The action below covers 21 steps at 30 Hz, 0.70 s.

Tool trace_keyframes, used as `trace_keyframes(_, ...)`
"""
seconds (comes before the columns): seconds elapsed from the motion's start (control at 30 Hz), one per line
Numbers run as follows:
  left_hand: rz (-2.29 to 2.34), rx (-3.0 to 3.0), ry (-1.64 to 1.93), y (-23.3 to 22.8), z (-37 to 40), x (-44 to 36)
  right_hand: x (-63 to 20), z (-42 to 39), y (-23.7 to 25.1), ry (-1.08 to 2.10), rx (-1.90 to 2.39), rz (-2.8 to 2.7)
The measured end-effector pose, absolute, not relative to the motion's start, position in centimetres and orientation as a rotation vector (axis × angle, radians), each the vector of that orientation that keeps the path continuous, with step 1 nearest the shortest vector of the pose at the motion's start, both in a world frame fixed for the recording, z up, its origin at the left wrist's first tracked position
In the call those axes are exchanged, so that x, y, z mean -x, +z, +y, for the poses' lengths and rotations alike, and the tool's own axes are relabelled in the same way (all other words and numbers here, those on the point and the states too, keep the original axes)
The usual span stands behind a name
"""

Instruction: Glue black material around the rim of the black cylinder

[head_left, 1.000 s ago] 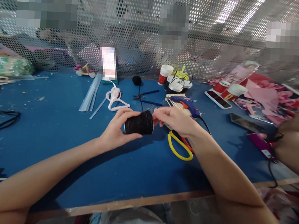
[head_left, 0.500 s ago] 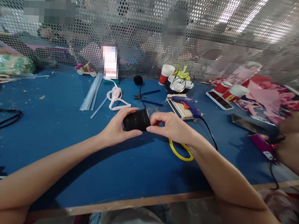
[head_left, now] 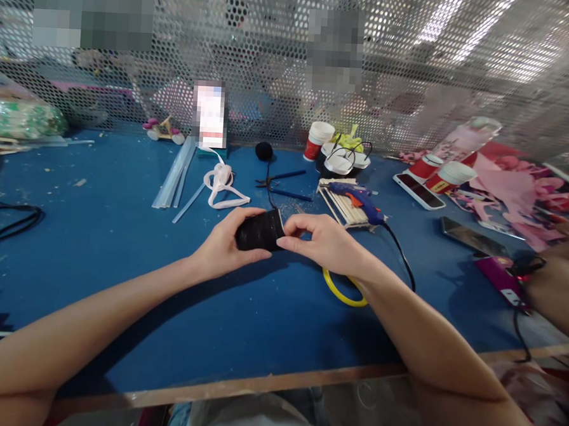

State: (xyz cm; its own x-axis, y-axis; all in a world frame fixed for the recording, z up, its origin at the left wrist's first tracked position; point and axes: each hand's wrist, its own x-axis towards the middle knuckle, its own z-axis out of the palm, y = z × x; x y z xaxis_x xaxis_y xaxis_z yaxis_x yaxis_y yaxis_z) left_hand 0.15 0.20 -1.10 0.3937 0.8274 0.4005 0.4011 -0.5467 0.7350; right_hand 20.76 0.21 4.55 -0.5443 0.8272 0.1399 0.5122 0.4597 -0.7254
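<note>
Head view: the left hand (head_left: 223, 248) grips a black spool (head_left: 259, 229) of cord, fingers (head_left: 243, 215) over its top and thumb beneath, clamped on it just above the blue tabletop (head_left: 120, 249). The right hand (head_left: 324, 240) meets the spool's right end, its fingers (head_left: 298, 223) pinched together against it. Yellow-handled scissors (head_left: 342, 292) lie under the right wrist, partly hidden. A blue glue gun (head_left: 359, 201) rests on wooden sticks (head_left: 344, 206) just behind the hands. A white ribbon (head_left: 221, 187) lies further back. Another person's arm (head_left: 554, 287) enters at the right edge.
</note>
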Motion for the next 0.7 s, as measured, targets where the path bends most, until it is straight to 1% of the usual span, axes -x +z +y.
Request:
trace_keyframes(0.17, 1.044, -2.156, 1.031, -0.98, 0.21, -0.08, -20.71, 0.28, 4.44, 0.917, 1.103, -2.234)
trace_keyframes(0.33, 1.037, -1.911, 0.961, -0.61, 0.08, -0.22, -21.04, 0.76, 4.38, 1.058, 1.124, -2.124)
trace_keyframes(0.47, 1.021, -1.73, 0.918, -0.5, 0.15, -0.33, -21.17, 1.05, 4.29, 1.096, 1.141, -2.037)
trace_keyframes(0.6, 1.009, -1.644, 0.879, -0.66, 0.2, -0.4, -21.11, 1.09, 4.39, 0.988, 1.177, -1.872)
trace_keyframes(0.7, 0.982, -1.616, 0.877, -0.75, 0.15, -0.43, -21.08, 0.87, 4.71, 0.858, 1.2, -1.88)
